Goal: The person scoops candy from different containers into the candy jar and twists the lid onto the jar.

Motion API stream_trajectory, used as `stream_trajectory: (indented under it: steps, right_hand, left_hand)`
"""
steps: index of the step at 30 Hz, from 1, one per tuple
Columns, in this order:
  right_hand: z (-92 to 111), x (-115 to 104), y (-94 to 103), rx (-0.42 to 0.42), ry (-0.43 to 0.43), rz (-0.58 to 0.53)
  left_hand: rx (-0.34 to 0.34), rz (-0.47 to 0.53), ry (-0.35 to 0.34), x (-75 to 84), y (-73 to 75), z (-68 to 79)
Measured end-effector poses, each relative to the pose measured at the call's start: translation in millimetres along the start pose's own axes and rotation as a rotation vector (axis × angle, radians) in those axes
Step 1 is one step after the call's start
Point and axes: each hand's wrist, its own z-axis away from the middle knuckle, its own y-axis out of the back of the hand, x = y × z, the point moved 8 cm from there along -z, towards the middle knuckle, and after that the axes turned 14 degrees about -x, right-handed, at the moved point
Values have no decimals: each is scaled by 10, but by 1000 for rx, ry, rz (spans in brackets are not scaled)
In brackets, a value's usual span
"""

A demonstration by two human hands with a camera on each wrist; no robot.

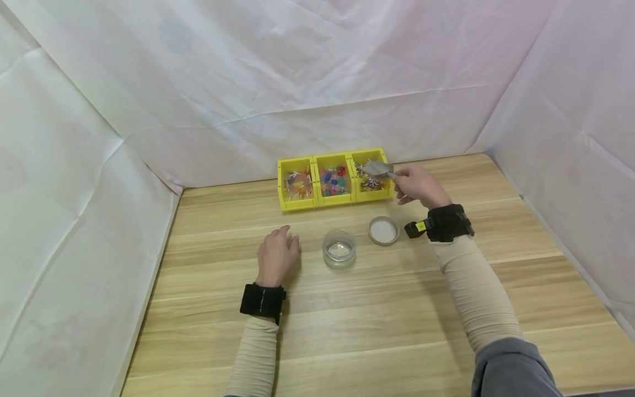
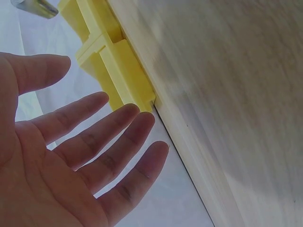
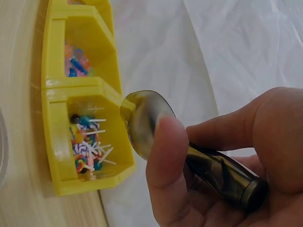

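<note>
My right hand grips a metal scoop by its handle. The scoop's bowl is over the right-hand yellow bin, tilted in the right wrist view. Tiny lollipop-shaped pieces with white sticks lie in that bin. My left hand holds nothing, its fingers spread and slightly bent in the left wrist view. To the right of that hand, a lidless glass jar stands upright on the table. A round lid lies beside the jar, nearer my right wrist.
The middle yellow bin holds colourful beads. Orange pieces with white sticks fill part of the left bin. The joined bins stand near the back of the wooden table. White sheeting rises behind and at both sides.
</note>
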Motion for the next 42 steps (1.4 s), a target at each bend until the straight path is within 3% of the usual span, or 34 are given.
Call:
stream_trajectory:
  steps: [19, 29, 42]
  right_hand:
    - [-175, 248, -30, -67, -85, 21]
    - [-214, 300, -23, -60, -44, -14]
    - [-269, 319, -80, -94, -55, 35]
  left_hand:
    - [8, 9, -4, 8, 13, 23]
    - [-16, 11, 13, -13, -12, -7]
    - [-29, 15, 22, -41, -17, -33]
